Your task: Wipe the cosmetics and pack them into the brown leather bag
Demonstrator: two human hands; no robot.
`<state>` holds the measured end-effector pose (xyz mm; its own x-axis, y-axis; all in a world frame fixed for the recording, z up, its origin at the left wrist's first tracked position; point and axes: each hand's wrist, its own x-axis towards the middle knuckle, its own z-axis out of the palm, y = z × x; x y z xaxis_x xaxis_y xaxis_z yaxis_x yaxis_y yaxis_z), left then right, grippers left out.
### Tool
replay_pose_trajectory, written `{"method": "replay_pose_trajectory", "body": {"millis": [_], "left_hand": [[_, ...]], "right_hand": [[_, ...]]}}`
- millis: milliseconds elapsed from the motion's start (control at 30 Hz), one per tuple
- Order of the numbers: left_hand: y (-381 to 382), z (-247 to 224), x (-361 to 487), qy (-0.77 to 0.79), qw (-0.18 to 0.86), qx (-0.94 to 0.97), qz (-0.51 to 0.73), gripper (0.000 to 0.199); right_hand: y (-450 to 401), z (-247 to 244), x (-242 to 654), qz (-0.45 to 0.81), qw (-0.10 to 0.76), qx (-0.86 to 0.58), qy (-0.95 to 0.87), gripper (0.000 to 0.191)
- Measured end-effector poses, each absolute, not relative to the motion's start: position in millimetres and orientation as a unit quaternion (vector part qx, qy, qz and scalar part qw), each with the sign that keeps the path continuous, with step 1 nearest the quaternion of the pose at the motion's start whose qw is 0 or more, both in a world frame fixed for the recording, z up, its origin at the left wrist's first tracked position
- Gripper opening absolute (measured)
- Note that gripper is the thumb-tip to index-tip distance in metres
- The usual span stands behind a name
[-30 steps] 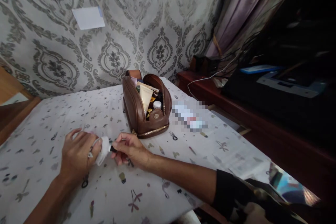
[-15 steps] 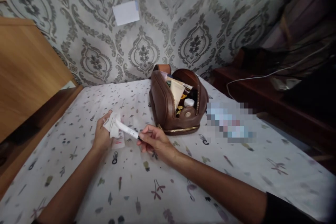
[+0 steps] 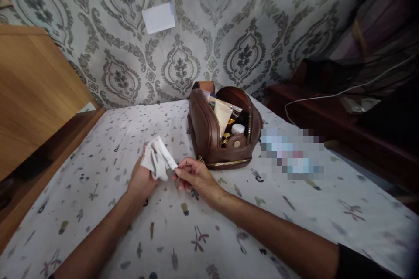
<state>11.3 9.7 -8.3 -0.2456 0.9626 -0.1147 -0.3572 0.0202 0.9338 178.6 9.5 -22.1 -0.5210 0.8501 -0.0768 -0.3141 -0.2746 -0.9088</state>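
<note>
- Over the surface (image 3: 173,242), left of the bag (image 3: 202,124) and nearer the viewer: white tube (image 3: 168,157), clear of the cover, slanting from upper left down to the right.
- Right grip (image 3: 197,182): thumb and fingertips pinching the tube's lower right end. Remaining fingers loosely curled. Dark sleeve (image 3: 356,265) up the forearm.
- Left grip (image 3: 140,179): holding crumpled white tissue (image 3: 153,161). Fingers mostly hidden behind it, exact finger placement can't be told.
- Tube runs along the tissue's right side, looks to be touching it. Small dark print near the right grip, too small to read.
- Bag: brown leather, upright, mouth unzipped wide, just beyond the right grip. Inside: cream tube (image 3: 222,117) leaning at the left, white-lidded jar (image 3: 238,128) front right, gold item (image 3: 226,138) between them and lower. Other contents too dark to name.
- Pixelated patch (image 3: 288,150) just right of the bag, lying on the surface; can't identify.
- Surface cover: white, small printed motifs.
- Behind: patterned wall (image 3: 180,67), white card (image 3: 159,18) on it, slightly tilted.
- Left edge: wood panel (image 3: 36,87). Right: dark red ledge (image 3: 278,96), pale cable (image 3: 327,96) trailing across.
</note>
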Motion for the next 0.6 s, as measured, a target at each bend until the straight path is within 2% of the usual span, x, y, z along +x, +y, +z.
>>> {"method": "replay_pose_trajectory", "body": {"millis": [100,167,433,600], "left_hand": [[-2,-1,23,0.474,0.575,0.347,0.57,0.05],[-9,1,28,0.486,0.577,0.392,0.527,0.055],[-9,-3,23,0.526,0.513,0.466,0.493,0.045],[1,5,7,0.528,0.436,0.502,0.528,0.042]], "right_hand": [[8,-21,178,0.742,0.387,-0.285,-0.468,0.048],[8,-19,179,0.739,0.389,-0.282,-0.472,0.048],[8,-19,180,0.74,0.368,-0.271,-0.494,0.046],[9,-21,179,0.767,0.341,-0.273,-0.47,0.048]]}}
